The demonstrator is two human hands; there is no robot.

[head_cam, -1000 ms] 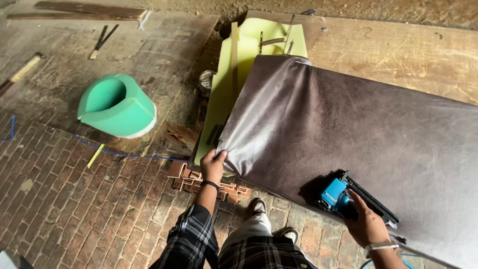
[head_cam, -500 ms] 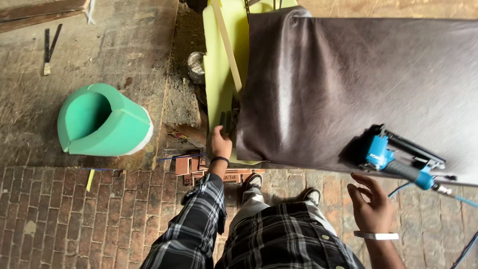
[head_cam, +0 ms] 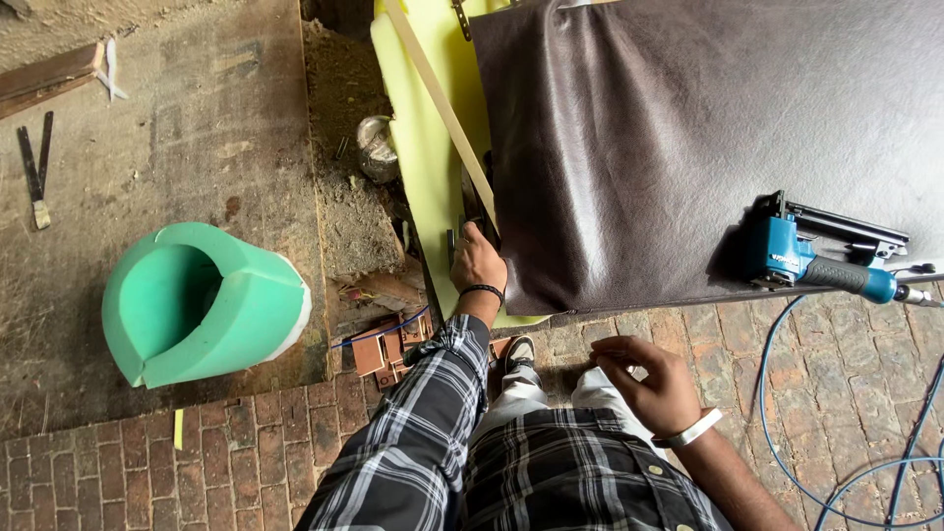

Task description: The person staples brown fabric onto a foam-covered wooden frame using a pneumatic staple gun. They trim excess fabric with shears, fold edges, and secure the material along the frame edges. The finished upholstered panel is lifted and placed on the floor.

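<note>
Dark brown leather sheet (head_cam: 708,138) spread flat, slightly wrinkled, over pale yellow foam panel (head_cam: 423,128), left edge gripped.

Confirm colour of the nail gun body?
Blue with black parts, nail gun, head view.

The left hand (head_cam: 478,261) is gripping the edge of the dark brown leather sheet (head_cam: 688,138) lying over yellow foam (head_cam: 425,147). The right hand (head_cam: 649,383) is hovering, fingers curled (holding nothing), near the blue pneumatic stapler (head_cam: 821,258).

Brick floor (head_cam: 118,462) bears green foam roll (head_cam: 202,300), blue hose (head_cam: 787,433)
</note>
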